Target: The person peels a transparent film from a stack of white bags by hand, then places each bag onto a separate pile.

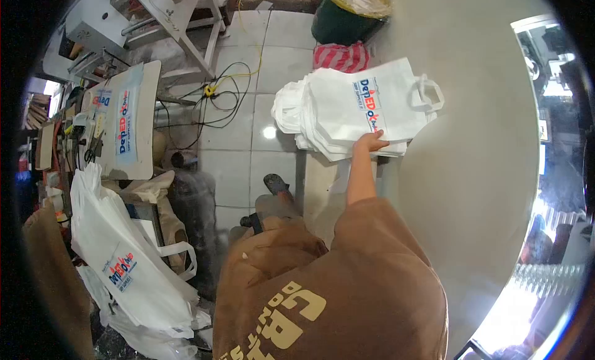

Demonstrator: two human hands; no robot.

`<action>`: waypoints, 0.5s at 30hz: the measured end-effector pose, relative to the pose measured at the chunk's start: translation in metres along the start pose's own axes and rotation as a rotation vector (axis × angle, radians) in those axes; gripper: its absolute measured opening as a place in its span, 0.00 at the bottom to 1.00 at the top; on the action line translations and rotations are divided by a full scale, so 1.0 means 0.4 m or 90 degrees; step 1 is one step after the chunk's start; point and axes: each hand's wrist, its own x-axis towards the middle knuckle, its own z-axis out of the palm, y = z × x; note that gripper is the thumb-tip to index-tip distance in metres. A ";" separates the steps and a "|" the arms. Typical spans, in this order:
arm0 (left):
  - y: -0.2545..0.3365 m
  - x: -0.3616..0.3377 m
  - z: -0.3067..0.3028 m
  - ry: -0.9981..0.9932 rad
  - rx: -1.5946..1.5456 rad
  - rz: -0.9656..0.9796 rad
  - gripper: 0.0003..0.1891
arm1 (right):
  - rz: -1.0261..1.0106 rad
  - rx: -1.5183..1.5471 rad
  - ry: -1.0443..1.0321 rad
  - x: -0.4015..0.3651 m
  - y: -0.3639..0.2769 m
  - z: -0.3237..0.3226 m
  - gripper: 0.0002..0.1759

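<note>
On a ledge ahead, a stack of white tote bags point(328, 118) lies flat, its top bag printed with blue and red "DepED" lettering. My right hand point(372, 142) rests on the near edge of the top bag beside the print, its fingers stretched out over the fabric. A looped handle point(427, 94) sticks out at the stack's right end, while the left end is bunched in folds. My left hand is out of view.
At left, more printed white bags point(124, 261) hang near a board point(145, 121) bearing a printed sheet point(128, 115). Scissors point(93, 150) lie by it. Black cables point(232, 118) loop across the tiled floor. A green bin point(344, 22) and red-striped bag point(341, 57) stand behind the stack.
</note>
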 end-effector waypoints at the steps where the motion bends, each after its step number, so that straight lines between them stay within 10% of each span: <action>1: -0.002 -0.009 0.024 -0.011 -0.001 -0.017 0.14 | 0.025 -0.034 0.003 0.005 0.018 -0.003 0.29; 13: -0.169 -0.009 0.205 -0.150 -0.068 -0.182 0.14 | -0.029 -0.440 -0.083 0.356 0.527 -0.008 0.31; 15: -0.248 0.041 0.172 -0.199 -0.084 -0.215 0.14 | 0.016 -0.487 0.002 0.134 0.202 -0.091 0.39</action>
